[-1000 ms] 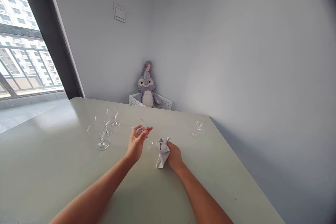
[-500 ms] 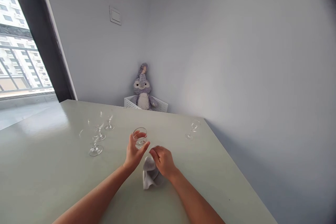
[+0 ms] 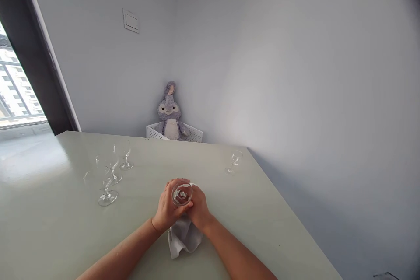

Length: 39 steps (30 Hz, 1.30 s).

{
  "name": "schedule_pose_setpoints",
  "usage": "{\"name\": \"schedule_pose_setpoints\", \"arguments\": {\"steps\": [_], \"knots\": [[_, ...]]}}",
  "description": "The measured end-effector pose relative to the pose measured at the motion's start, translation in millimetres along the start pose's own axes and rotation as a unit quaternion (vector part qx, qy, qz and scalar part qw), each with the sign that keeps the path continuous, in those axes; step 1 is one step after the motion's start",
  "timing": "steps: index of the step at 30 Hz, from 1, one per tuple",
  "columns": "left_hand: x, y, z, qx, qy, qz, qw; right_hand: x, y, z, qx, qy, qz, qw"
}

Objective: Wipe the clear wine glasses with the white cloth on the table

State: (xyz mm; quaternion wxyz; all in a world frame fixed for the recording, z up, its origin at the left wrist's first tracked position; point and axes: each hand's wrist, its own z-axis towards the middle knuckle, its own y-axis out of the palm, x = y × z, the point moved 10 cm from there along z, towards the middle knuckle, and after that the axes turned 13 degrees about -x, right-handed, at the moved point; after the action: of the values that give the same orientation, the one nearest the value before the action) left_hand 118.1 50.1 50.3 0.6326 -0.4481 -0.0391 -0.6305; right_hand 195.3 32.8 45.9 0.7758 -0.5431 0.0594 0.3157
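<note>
My left hand [image 3: 168,205] is wrapped round the bowl of a clear stemmed glass [image 3: 182,194], whose round rim faces up toward the camera. Close against it on the right, my right hand [image 3: 199,208] is closed on a light grey cloth [image 3: 185,237], which hangs below both hands. The lower part of the glass and my right fingertips are mostly hidden. Three more clear glasses stand at the left: a near one [image 3: 107,197], a middle one [image 3: 114,177] and a far one [image 3: 126,165]. Another glass [image 3: 235,160] stands at the right back.
The pale green table [image 3: 147,253] has its right edge running diagonally beside a grey wall [image 3: 295,74]. Behind the far edge, a plush toy [image 3: 171,127] sits in a white perforated basket [image 3: 197,134]. A window is at the far left.
My hands have come together, with the glass now tilted and lower between them. The cloth now hangs beneath both hands. The view has turned slightly right.
</note>
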Motion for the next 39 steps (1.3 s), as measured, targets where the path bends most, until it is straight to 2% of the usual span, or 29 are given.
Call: {"name": "schedule_pose_setpoints", "arguments": {"steps": [3, 6, 8, 11, 16, 20, 25, 31, 36, 39], "knots": [[-5, 12.0, 1, -0.027, -0.015, 0.006, 1.0, 18, 4, 0, 0.005, 0.045, 0.129, 0.991], [-26, 26.6, 0, -0.071, -0.083, 0.022, 0.994, 49, -7, 1, 0.046, 0.108, 0.203, 0.972], [-39, 43.9, -3, -0.145, -0.115, 0.048, 0.982, 78, -18, 2, 0.079, 0.164, 0.202, 0.962], [-45, 61.3, -9, -0.228, -0.111, 0.095, 0.963, 127, -31, 5, 0.096, 0.239, 0.181, 0.949], [-43, 64.0, -9, -0.256, -0.101, 0.12, 0.954, 194, -39, 3, 0.091, 0.32, 0.16, 0.929], [-44, 63.7, -8, -0.27, -0.107, 0.123, 0.949, 224, -40, 2, 0.083, 0.364, 0.146, 0.916], [-45, 61.4, -6, -0.269, -0.115, 0.1, 0.951, 247, -45, 6, 0.09, 0.388, 0.136, 0.907], [-47, 61.2, -6, -0.264, -0.117, 0.078, 0.954, 256, -46, 6, 0.088, 0.378, 0.142, 0.911], [-51, 58.0, -6, -0.244, -0.133, 0.053, 0.959, 248, -53, -7, 0.106, 0.371, 0.15, 0.91], [-57, 50.3, -4, -0.203, -0.159, 0.012, 0.966, 228, -58, -21, 0.132, 0.364, 0.153, 0.909]]}}
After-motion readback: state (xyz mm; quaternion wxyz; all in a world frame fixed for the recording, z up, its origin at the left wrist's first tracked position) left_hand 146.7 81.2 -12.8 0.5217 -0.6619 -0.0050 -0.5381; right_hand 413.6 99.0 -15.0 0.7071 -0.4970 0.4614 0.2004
